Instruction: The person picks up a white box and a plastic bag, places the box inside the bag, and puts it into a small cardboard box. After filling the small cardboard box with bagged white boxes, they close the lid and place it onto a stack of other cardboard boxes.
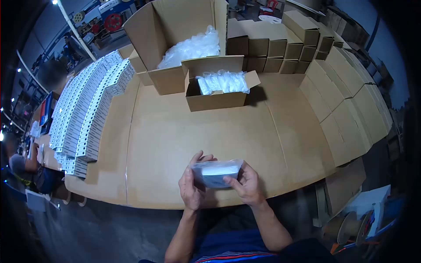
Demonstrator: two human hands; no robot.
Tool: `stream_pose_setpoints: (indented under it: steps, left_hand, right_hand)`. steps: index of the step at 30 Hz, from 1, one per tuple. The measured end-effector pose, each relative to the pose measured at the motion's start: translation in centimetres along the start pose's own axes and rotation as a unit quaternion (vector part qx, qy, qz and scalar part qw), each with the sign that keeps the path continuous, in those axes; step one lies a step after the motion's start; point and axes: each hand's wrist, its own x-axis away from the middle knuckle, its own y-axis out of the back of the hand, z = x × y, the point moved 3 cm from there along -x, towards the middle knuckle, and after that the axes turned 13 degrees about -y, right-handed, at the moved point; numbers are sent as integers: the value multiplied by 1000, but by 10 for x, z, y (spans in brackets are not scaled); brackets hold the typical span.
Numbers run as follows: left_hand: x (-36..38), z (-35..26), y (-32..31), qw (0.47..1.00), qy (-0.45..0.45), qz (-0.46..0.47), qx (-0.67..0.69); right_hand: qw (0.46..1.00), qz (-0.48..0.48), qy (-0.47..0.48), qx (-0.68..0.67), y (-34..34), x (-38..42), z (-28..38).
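Near the table's front edge, a flat white-and-blue pack in a clear plastic bag [215, 174] is held between my two hands. My right hand [247, 184] grips its right end, with the thumb pressed on the front face. At the left end, my left hand [191, 186] has its thumb upright beside the bag and its fingers reaching behind the top edge, holding that side. The fingers behind the pack are partly hidden. Further back on the table stands an open small carton [217, 102], filled with a row of clear-bagged items [223, 83].
Behind it, a large open carton [169, 83] holds crumpled clear bags [193, 48]. Stacked white boxes [83, 109] line the left edge. Brown cartons [346, 96] are stacked on the right and back. At far left sits another person [28, 164]; a cable spool [348, 228] stands lower right.
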Motion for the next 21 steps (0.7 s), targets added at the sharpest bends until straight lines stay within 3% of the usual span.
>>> stream_pose_setpoints:
  steps: [2,5,9,13,16,19,20,21]
  left_hand:
    - [-2,-5,1,1000,-4,20,2]
    - [3,-9,-1,969,-34,149,-196]
    - [20,8,2,989,139,11,-40]
    - [20,11,9,986,137,-65,-66]
    - [18,10,6,985,126,-72,-93]
    - [14,8,9,983,124,-83,-111]
    - [12,8,10,982,126,-88,-114]
    - [10,8,10,983,123,-92,-104]
  right_hand:
    - [999,-9,30,-26,2,-1,1]
    - [998,6,62,30,9,-2,13]
    - [987,36,86,128,14,-8,18]
    - [992,7,-12,128,14,-5,13]
    - [999,-23,47,-1,18,-10,10]
    - [986,-95,133,-23,20,-12,26]
    - [982,-74,171,-31,18,-8,33]
    - [982,-33,175,63,16,-7,40]
